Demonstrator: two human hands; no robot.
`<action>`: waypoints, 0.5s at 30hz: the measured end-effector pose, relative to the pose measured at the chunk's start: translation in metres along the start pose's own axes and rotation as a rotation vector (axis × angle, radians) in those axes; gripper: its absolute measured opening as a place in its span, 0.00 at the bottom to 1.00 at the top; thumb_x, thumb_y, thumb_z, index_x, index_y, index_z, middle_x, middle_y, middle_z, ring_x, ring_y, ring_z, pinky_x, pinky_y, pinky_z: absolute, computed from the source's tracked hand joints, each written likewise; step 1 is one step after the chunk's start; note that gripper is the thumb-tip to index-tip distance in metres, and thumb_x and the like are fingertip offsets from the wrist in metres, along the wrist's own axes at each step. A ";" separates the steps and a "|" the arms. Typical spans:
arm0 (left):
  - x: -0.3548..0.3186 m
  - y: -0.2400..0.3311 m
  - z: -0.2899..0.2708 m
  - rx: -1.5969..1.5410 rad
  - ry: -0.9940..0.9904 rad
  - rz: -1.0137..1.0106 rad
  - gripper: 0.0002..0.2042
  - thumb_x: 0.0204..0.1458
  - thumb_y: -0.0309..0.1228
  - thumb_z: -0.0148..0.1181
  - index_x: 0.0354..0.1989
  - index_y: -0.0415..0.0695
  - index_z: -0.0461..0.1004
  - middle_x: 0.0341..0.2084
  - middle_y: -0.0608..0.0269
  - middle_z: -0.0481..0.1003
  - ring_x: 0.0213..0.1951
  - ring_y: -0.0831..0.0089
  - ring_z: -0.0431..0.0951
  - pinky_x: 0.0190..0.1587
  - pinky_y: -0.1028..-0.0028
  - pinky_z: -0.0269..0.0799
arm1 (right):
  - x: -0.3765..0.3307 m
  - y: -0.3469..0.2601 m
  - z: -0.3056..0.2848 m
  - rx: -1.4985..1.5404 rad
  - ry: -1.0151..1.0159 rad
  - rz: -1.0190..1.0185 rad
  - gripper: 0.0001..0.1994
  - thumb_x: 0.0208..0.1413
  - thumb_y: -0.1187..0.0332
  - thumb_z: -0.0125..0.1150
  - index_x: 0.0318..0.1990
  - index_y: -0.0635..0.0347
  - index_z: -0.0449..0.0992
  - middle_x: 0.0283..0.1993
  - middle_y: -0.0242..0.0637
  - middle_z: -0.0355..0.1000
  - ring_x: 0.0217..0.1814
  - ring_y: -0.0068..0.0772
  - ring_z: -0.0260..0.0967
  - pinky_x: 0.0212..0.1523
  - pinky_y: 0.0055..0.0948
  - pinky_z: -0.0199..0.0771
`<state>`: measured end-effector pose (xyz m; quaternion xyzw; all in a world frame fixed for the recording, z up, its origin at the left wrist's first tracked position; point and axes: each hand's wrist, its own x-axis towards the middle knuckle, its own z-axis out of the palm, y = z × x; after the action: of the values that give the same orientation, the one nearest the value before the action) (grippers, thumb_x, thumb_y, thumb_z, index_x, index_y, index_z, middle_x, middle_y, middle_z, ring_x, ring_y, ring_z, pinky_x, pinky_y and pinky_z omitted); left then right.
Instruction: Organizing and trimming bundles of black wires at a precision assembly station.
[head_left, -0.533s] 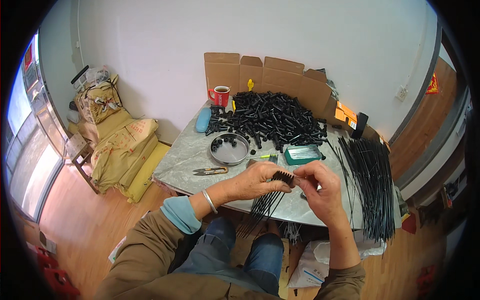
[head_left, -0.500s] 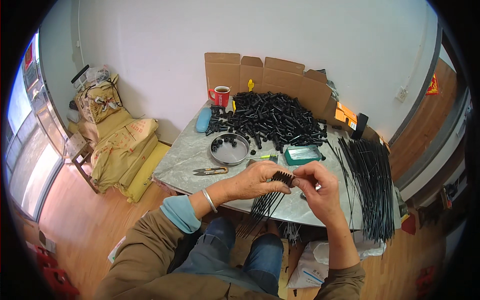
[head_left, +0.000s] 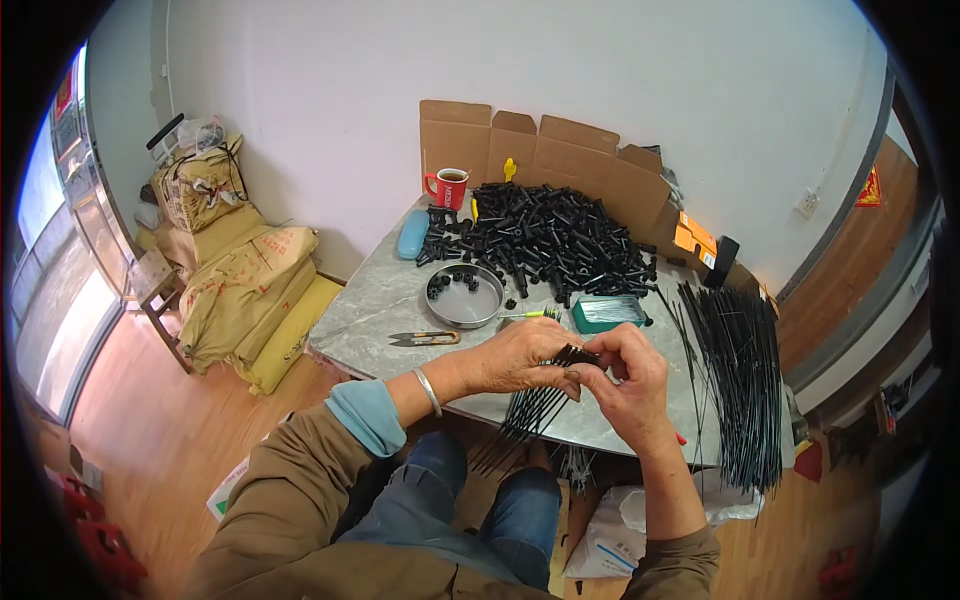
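Observation:
My left hand (head_left: 515, 357) is closed on a ridged, comb-like row of small black pieces (head_left: 577, 354), above the table's front part. My right hand (head_left: 632, 385) meets it there, thumb and fingers pinched at the row's right end. Whether the right fingers hold a separate small piece is hidden. Beneath the left hand, a bunch of thin black rods (head_left: 530, 418) slants over the table's front edge. Left of the hands lie thread snips (head_left: 438, 338). A round metal tray (head_left: 472, 307) holding several small black caps stands just beyond them.
Behind the tray spreads a heap of black tubular parts (head_left: 560, 235), backed by cardboard (head_left: 570, 150). A green box (head_left: 602, 316) of thin, pale strips sits beyond my right hand. Long black rods (head_left: 740, 380) cover the table's right side. A red mug (head_left: 450, 190) and blue case (head_left: 412, 234) stand at back left.
My right fingers have moved in closer over the black row, covering more of it. The row now tilts and shows less of its face. The view has shifted slightly.

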<state>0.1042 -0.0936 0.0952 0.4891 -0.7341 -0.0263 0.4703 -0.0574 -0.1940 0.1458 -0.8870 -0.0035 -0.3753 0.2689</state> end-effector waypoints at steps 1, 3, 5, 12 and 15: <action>0.000 -0.002 0.001 0.000 0.001 -0.001 0.20 0.44 0.42 0.66 0.42 0.43 0.77 0.35 0.58 0.78 0.41 0.59 0.76 0.47 0.64 0.66 | 0.001 -0.001 0.000 -0.039 0.000 0.000 0.12 0.38 0.73 0.73 0.30 0.61 0.74 0.24 0.32 0.67 0.23 0.22 0.69 0.24 0.22 0.68; -0.001 -0.004 0.002 -0.024 -0.018 -0.048 0.20 0.44 0.43 0.66 0.41 0.43 0.77 0.34 0.59 0.78 0.40 0.58 0.76 0.47 0.64 0.66 | 0.002 -0.002 -0.001 -0.068 -0.003 -0.026 0.13 0.38 0.72 0.73 0.30 0.61 0.74 0.24 0.31 0.67 0.23 0.22 0.69 0.24 0.22 0.68; 0.001 -0.003 0.001 -0.015 -0.017 -0.031 0.19 0.44 0.43 0.66 0.40 0.43 0.77 0.33 0.59 0.78 0.40 0.58 0.76 0.46 0.64 0.66 | 0.004 -0.003 -0.001 -0.097 -0.006 -0.053 0.13 0.38 0.72 0.74 0.30 0.61 0.73 0.24 0.31 0.67 0.22 0.22 0.68 0.23 0.22 0.68; -0.004 -0.007 0.011 -0.022 0.042 0.002 0.13 0.46 0.43 0.63 0.34 0.47 0.78 0.29 0.62 0.77 0.37 0.60 0.76 0.43 0.64 0.66 | -0.003 -0.004 0.006 -0.076 0.029 0.012 0.13 0.39 0.72 0.73 0.28 0.62 0.71 0.24 0.30 0.65 0.21 0.19 0.61 0.21 0.21 0.62; -0.009 -0.010 0.015 -0.034 0.039 0.012 0.11 0.49 0.43 0.61 0.30 0.49 0.78 0.27 0.65 0.77 0.34 0.62 0.75 0.42 0.65 0.66 | -0.004 -0.009 0.006 0.013 0.038 0.083 0.12 0.41 0.75 0.71 0.28 0.62 0.70 0.23 0.27 0.62 0.21 0.16 0.54 0.20 0.20 0.55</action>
<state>0.1006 -0.0981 0.0758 0.4770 -0.7272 -0.0265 0.4929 -0.0577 -0.1828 0.1440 -0.8774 0.0359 -0.3803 0.2902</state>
